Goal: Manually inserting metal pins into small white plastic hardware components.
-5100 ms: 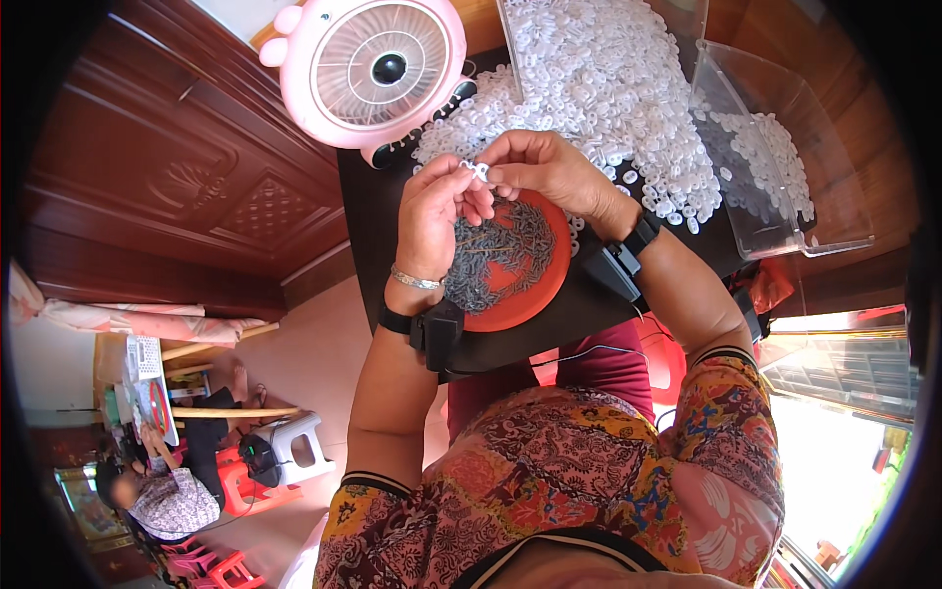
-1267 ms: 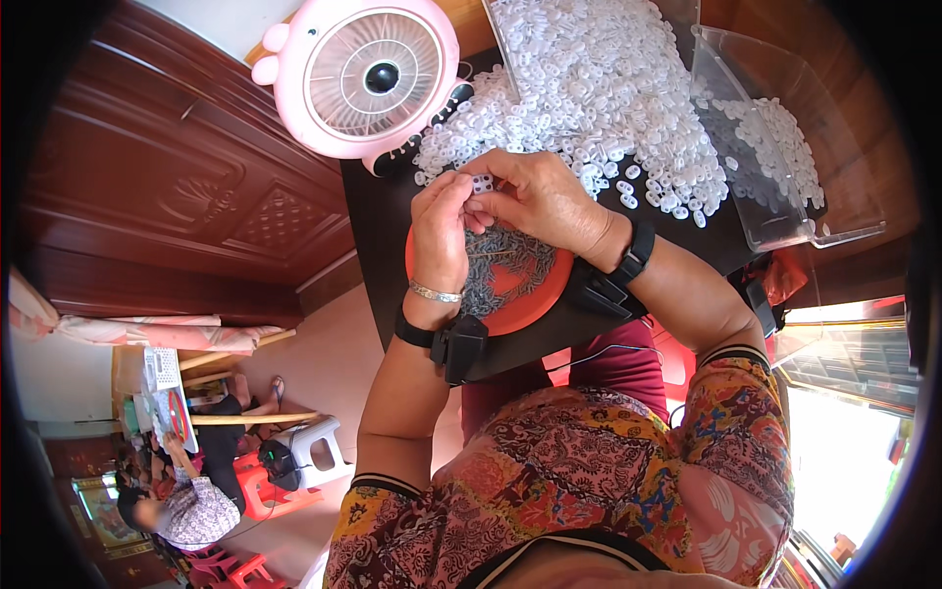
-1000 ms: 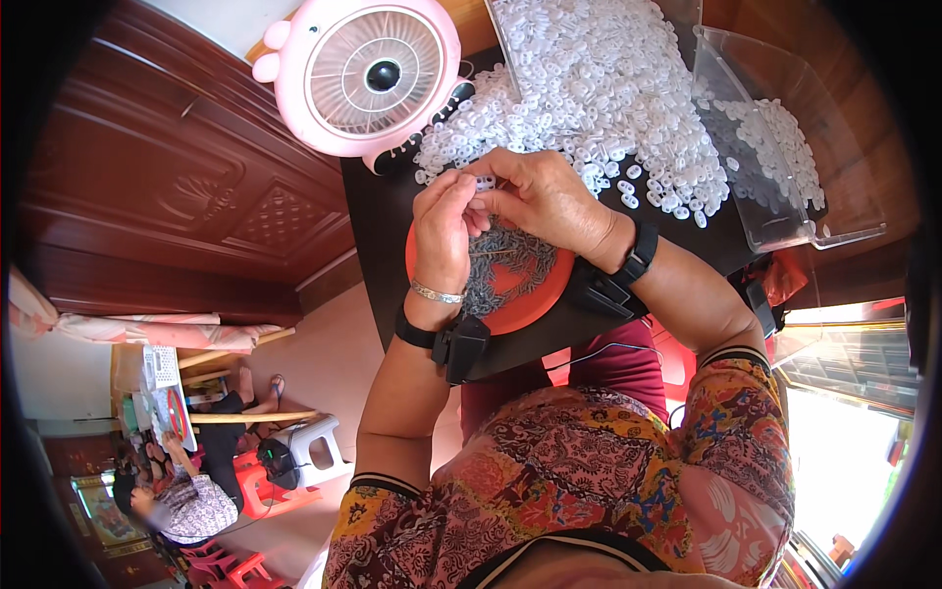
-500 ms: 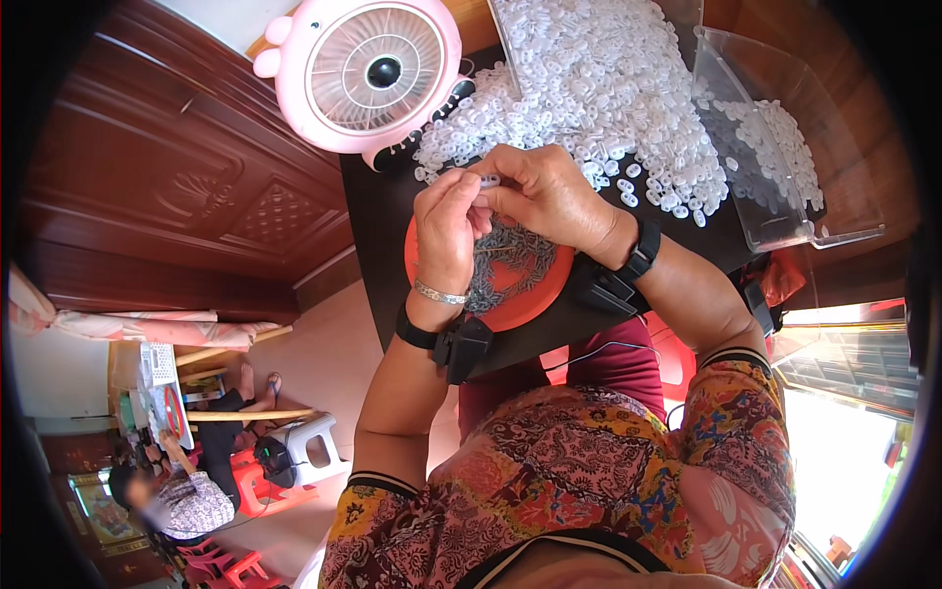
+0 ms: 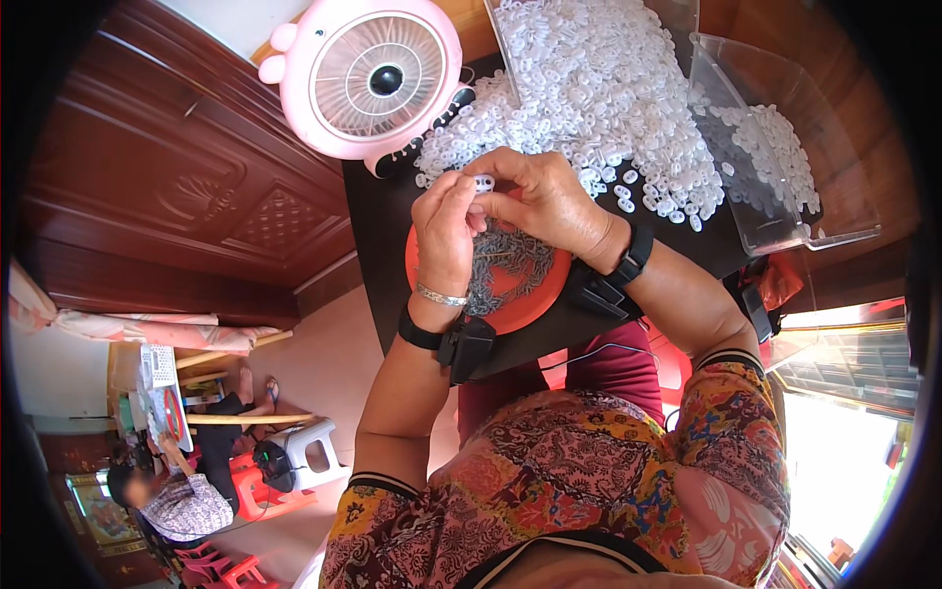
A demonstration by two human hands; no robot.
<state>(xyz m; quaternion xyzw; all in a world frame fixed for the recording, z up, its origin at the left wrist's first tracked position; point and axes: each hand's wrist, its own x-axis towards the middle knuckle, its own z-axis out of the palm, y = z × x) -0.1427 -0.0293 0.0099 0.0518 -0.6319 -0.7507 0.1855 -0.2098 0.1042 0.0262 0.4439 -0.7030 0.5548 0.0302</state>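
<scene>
My left hand (image 5: 447,224) and my right hand (image 5: 551,204) meet over the dark table, fingertips pinched together. Between them is a small white oval piece with two dark holes (image 5: 484,184), gripped from both sides. Directly below lies an orange-red plate (image 5: 518,314) strewn with small grey spindly parts (image 5: 500,267), partly hidden by my left hand and wrist. Just beyond my fingers spreads a large heap of similar white two-holed pieces (image 5: 608,88). A few loose ones (image 5: 625,191) lie near my right hand.
A pink animal-shaped fan (image 5: 385,80) stands at the far left of the table (image 5: 383,236). At the far right, a clear plastic bin (image 5: 785,128) holds more white pieces. Off to the left, another person (image 5: 186,501) sits at a separate table. A cable (image 5: 599,351) crosses near my lap.
The white piece has turned so that its two-holed face shows more fully between my fingers. Both hands stay in nearly the same place over the plate.
</scene>
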